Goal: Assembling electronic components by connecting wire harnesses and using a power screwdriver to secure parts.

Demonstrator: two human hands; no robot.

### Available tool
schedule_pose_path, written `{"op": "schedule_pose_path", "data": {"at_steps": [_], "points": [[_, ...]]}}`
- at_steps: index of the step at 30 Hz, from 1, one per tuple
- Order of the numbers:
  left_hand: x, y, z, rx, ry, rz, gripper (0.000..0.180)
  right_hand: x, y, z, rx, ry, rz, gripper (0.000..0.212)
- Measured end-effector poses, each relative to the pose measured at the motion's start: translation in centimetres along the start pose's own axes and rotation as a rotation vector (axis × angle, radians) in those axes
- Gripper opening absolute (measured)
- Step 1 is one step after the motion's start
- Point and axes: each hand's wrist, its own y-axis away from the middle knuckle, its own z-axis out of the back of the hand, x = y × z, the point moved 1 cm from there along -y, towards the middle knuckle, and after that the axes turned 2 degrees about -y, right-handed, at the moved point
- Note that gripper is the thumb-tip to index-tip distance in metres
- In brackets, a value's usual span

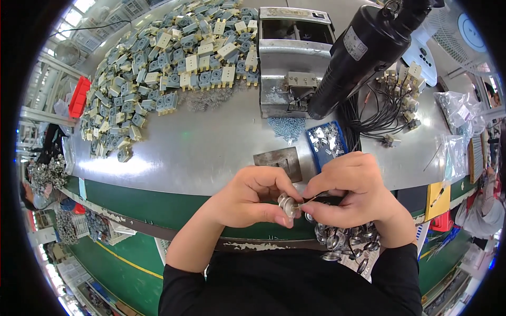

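Above the table's front edge, my left hand is closed, its thumb and fingers pinching a small round metal part with a shiny stepped rim. My right hand meets it from the other side. Its thumb and forefinger are pressed together at the part's edge, on a thin dark wire-like piece; its full shape is hidden by the fingers. Below my right hand hang several shiny round metal parts in a cluster. Just beyond my hands lies a flat metal plate with a rectangular recess.
A large heap of grey and cream blocks covers the back left. Blue screws and a blue tray of small metal pieces lie beyond my hands. A black power screwdriver hangs beside a metal fixture. Black cables spread right.
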Motion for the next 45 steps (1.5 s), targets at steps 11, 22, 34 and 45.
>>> {"op": "schedule_pose_path", "data": {"at_steps": [11, 22, 34, 45], "points": [[0.3, -0.3, 0.5, -0.129, -0.265, -0.144, 0.04, -0.4, -0.3, -1.0, -0.053, 0.092, 0.108, 0.015], [-0.2, -0.5, -0.1, -0.394, -0.901, -0.476, 0.033, -0.1, 0.0, -1.9, -0.177, 0.449, 0.302, 0.022], [-1.2, -1.8, -0.2, -0.628, -1.388, -0.7, 0.028, -0.8, -0.1, -1.9, -0.066, 0.059, -0.053, 0.04], [-0.5, -1.2, -0.1, -0.132, -0.548, -0.082, 0.016, -0.4, 0.6, -1.2, -0.095, -0.023, -0.193, 0.03]]}}
